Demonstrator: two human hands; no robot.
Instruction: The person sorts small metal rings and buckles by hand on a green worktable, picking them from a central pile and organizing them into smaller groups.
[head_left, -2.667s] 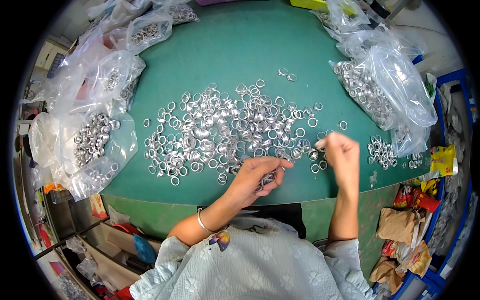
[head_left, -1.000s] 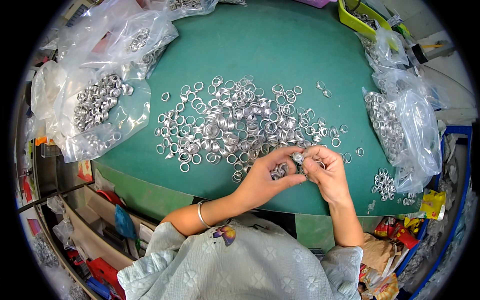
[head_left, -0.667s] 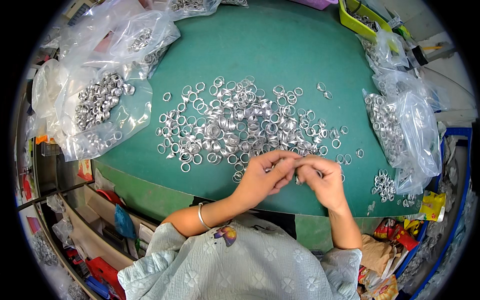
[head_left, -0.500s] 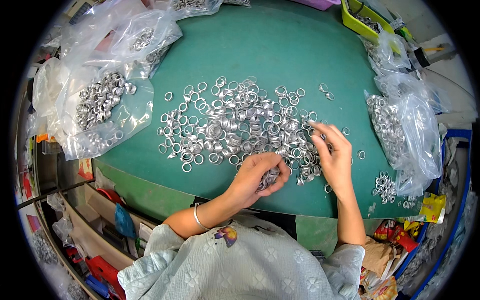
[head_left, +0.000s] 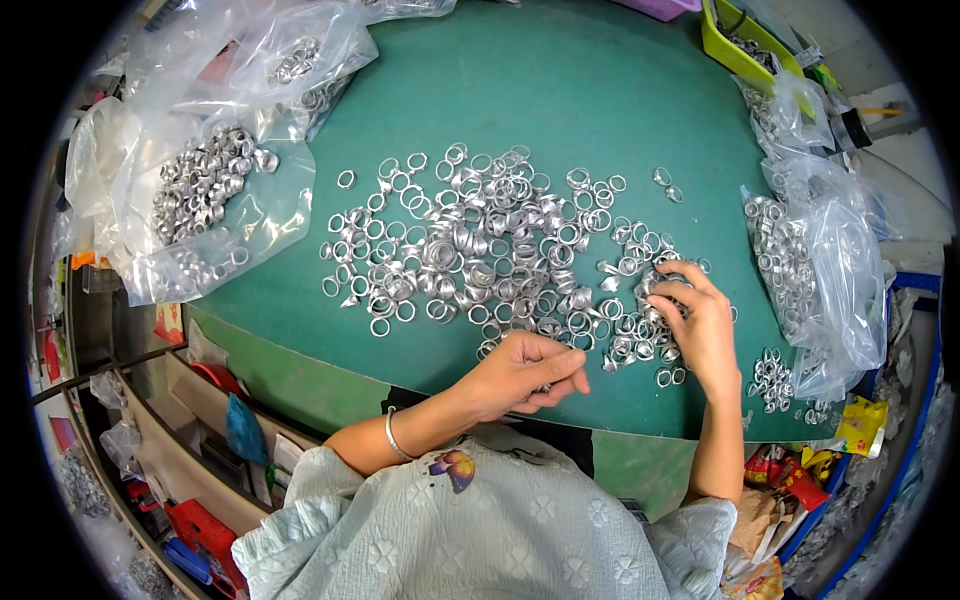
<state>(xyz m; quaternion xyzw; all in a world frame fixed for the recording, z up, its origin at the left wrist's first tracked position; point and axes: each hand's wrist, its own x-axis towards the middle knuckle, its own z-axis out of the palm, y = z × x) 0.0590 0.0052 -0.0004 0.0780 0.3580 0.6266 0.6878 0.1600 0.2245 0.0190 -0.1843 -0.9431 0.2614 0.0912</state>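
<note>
A broad heap of silver-coloured metal rings [head_left: 500, 240] lies spread over the green tabletop [head_left: 480, 80]. My left hand [head_left: 530, 375] is at the heap's near edge, its fingers curled closed around several rings; only a bit of metal shows beneath the fingers. To the right, my right hand [head_left: 705, 325] reaches into a smaller cluster of rings [head_left: 635, 335]. Its thumb and fingers bend together around rings there, though the fingertips partly hide what they grip.
Clear plastic bags of rings lie at the left [head_left: 205, 185] and right [head_left: 785, 260]. A small ring pile [head_left: 772, 380] sits near the right front edge. At the back right stands a yellow-green bin [head_left: 735, 50] beside a purple container [head_left: 660, 8]. Wooden shelving [head_left: 190, 420] is below left.
My right hand has moved right and slightly nearer, its fingers curling in over the right-hand rings. My left hand has turned and closed further, hiding the rings in it. The right-hand cluster has spread.
</note>
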